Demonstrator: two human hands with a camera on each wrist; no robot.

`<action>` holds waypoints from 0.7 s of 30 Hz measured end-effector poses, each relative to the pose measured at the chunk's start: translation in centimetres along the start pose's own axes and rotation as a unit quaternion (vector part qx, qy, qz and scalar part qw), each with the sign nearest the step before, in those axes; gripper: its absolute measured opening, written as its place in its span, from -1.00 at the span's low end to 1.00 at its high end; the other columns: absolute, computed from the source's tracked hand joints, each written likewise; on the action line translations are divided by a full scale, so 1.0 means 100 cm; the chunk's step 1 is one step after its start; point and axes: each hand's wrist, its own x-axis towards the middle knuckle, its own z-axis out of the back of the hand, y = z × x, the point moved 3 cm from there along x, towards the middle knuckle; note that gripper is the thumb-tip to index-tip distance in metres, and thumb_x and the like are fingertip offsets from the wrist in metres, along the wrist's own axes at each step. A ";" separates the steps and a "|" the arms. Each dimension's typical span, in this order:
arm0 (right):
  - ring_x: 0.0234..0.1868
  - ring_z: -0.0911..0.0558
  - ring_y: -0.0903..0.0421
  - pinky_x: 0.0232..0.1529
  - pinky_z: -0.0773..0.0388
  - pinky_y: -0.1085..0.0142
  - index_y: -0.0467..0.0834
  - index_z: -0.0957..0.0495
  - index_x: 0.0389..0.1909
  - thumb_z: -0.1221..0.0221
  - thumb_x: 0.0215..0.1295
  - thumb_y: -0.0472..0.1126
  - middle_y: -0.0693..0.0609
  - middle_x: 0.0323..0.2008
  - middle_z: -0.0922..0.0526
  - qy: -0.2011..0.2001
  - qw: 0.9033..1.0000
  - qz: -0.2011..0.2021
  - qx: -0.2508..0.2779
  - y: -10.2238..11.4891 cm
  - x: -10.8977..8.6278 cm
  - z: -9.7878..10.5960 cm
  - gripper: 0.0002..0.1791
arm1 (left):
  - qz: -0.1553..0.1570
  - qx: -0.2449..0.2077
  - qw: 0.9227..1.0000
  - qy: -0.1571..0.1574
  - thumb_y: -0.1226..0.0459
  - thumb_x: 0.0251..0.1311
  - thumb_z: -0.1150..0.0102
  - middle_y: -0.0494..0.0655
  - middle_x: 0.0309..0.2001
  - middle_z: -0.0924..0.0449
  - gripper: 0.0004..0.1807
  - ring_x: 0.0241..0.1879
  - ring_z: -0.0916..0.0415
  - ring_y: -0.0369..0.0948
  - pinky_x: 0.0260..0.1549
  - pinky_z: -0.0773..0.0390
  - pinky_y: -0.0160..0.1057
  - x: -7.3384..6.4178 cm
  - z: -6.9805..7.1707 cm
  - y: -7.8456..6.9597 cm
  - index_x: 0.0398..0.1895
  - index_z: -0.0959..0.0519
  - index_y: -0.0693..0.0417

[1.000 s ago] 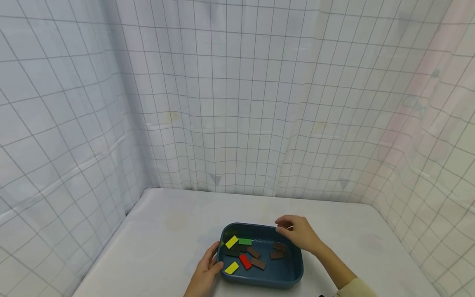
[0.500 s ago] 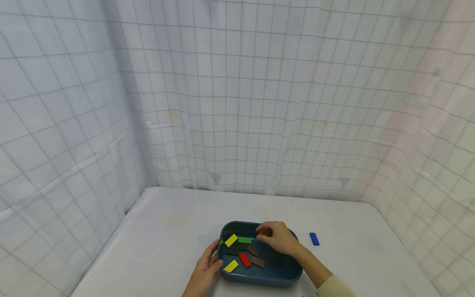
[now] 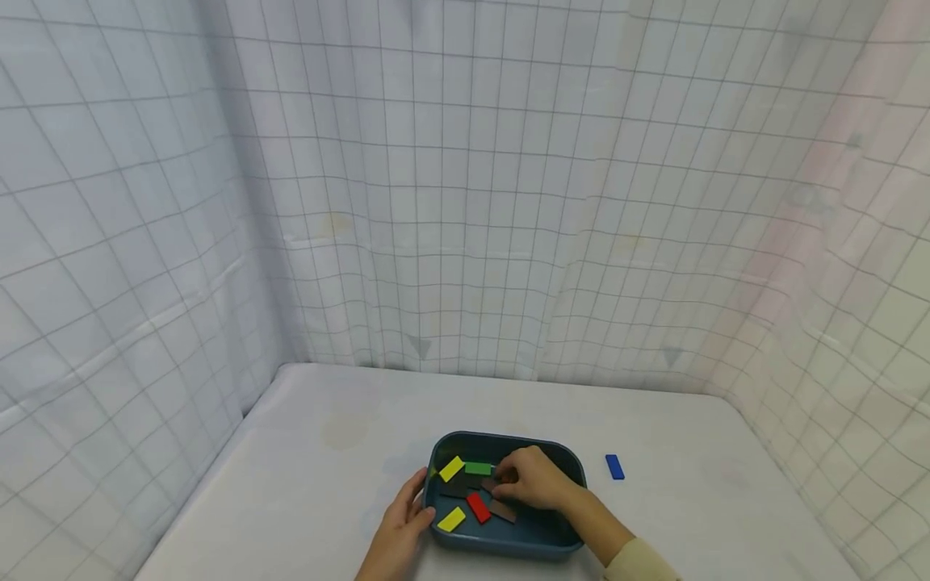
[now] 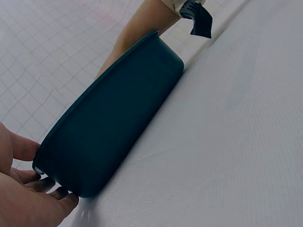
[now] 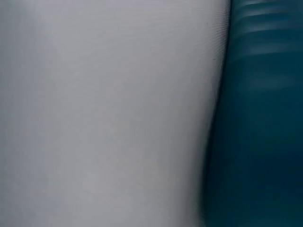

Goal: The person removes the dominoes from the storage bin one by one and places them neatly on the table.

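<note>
A dark blue-green tray [image 3: 508,546] rests on the white-covered table. My left hand [image 3: 401,523] grips its left end, thumb over the rim and fingers along the outer wall; in the left wrist view this hand [image 4: 28,189] holds the tray's end [image 4: 109,113]. Over the tray's middle, my right hand [image 3: 534,478] reaches down with bent fingers. Its thumb and fingertips are at a brown block [image 3: 489,484], partly hidden; whether they pinch it is unclear. Nearby lie a red block [image 3: 478,507], a green block [image 3: 478,468] and another brown block [image 3: 503,511].
Two yellow blocks [image 3: 451,520] and some black blocks [image 3: 454,489] lie in the tray's left part. A blue block [image 3: 614,466] lies on the table [image 3: 327,460] to the tray's right. White gridded curtains [image 3: 450,202] surround the table.
My right hand has moved from the tray's far right rim leftward and down to the brown block. The blue block on the table, unseen at first, has come into view. The left hand keeps its hold.
</note>
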 end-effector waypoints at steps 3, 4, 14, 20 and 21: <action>-0.27 -0.66 0.35 -0.28 -0.64 0.44 -0.26 -0.79 -0.15 -0.42 0.29 -0.24 0.08 -0.24 -0.79 0.002 1.000 0.006 -0.004 0.000 -0.001 0.002 -0.81 | -0.005 -0.002 1.000 0.004 0.54 0.48 0.10 0.47 0.57 0.15 -0.32 0.52 0.07 0.35 0.39 -0.17 0.23 0.000 -0.002 -0.002 0.58 0.04 0.45; -0.27 -0.66 0.36 -0.27 -0.64 0.44 -0.24 -0.79 -0.16 -0.42 0.29 -0.26 0.09 -0.24 -0.78 0.004 1.000 0.009 -0.004 0.000 -0.001 0.002 -0.84 | -0.007 -0.003 1.000 0.005 0.54 0.47 0.10 0.47 0.57 0.15 -0.32 0.52 0.07 0.35 0.40 -0.17 0.23 0.000 -0.003 -0.002 0.58 0.04 0.46; -0.28 -0.63 0.29 -0.25 -0.64 0.36 -0.06 -0.65 -0.22 -0.38 0.29 -0.36 0.17 -0.30 -0.69 -0.007 0.998 0.011 0.060 -0.001 -0.002 0.005 -0.84 | 0.004 0.009 1.000 -0.008 0.53 0.46 0.07 0.46 0.57 0.10 -0.32 0.51 0.03 0.35 0.37 -0.24 0.21 0.000 -0.002 -0.001 0.57 0.01 0.46; -0.28 -0.63 0.24 -0.27 -0.62 0.33 -0.05 -0.64 -0.23 -0.40 0.30 -0.24 0.21 -0.31 -0.66 -0.033 0.996 -0.011 0.088 -0.003 -0.001 0.010 -0.87 | 0.009 0.013 1.000 -0.010 0.51 0.47 0.06 0.44 0.57 0.10 -0.32 0.51 0.03 0.35 0.37 -0.25 0.22 0.002 -0.001 0.000 0.58 0.01 0.44; -0.28 -0.63 0.23 -0.26 -0.62 0.32 -0.05 -0.64 -0.23 -0.40 0.30 -0.23 0.21 -0.31 -0.66 -0.035 0.995 -0.015 0.093 -0.003 -0.001 0.011 -0.88 | 0.009 0.013 1.000 -0.011 0.51 0.47 0.06 0.44 0.58 0.11 -0.31 0.51 0.03 0.35 0.37 -0.25 0.23 0.002 0.000 0.001 0.58 0.01 0.44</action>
